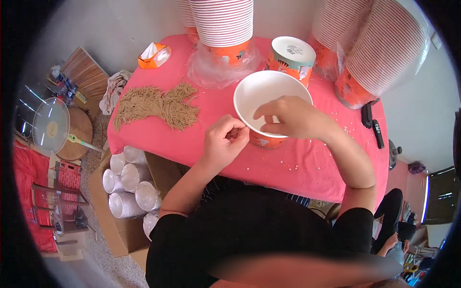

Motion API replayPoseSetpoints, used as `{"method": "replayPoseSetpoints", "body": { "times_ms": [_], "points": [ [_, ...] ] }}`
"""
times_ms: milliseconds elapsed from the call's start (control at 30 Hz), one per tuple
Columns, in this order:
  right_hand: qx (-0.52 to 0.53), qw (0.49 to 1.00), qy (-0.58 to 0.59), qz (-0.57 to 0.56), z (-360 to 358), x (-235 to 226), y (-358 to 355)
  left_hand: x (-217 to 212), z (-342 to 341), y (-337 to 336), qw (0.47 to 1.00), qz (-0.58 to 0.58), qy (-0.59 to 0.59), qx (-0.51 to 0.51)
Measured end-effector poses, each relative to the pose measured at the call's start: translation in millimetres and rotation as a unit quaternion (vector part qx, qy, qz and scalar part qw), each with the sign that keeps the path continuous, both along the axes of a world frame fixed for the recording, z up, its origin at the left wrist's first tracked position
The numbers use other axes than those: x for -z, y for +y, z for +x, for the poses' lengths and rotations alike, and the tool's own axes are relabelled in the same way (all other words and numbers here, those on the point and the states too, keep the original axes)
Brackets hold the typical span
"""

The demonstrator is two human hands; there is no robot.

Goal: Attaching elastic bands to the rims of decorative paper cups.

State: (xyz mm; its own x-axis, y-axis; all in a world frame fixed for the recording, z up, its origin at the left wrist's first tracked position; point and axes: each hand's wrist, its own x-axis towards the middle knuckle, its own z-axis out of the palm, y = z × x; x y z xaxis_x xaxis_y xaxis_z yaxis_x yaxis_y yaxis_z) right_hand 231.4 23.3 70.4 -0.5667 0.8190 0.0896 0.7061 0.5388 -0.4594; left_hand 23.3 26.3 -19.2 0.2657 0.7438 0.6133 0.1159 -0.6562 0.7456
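Black shirt (pixel 259 211) below, right hand (pixel 295 116) (curled) overhangs tub (pixel 249 96).

On my feed, the open bucket (pixel 247 93) looks like smooth coated paper, the tablecloth (pixel 168 144) like matt fabric. I see rough, fibrous cords (pixel 139 103), glossy clear plastic in the crumpled wrap (pixel 209 69), and dull cardboard on the carton (pixel 111 228).

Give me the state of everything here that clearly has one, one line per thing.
Paper bucket: upright, uncovered
Left hand: pinched beside its rim
Right hand: half-curled over the bucket's opening
Tan strands: bundled, lying
Tall bucket stacks: nested
Rear bucket: closed face up
Cardboard box: open
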Motion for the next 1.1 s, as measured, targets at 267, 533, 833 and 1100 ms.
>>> {"method": "replayPoseSetpoints", "body": {
  "times_ms": [267, 533, 833, 1100],
  "points": [
    [-0.037, 0.997, -0.045, -0.044, -17, 21, 22, 4, -2, -1, 0.999, -0.034, 0.015, 0.003],
    [-0.019, 1.000, 0.000, -0.011, -13, 18, 17, 5, -5, 0, 0.998, -0.030, 0.048, 0.004],
    [-0.044, 0.999, 0.016, 0.012, -14, 28, 21, 4, -3, 1, 0.998, -0.040, 0.038, 0.006],
    [-0.010, 0.992, -0.005, 0.124, 1, 19, 16, 6, -5, 4, 0.998, -0.040, 0.050, 0.003]
  ]
}}
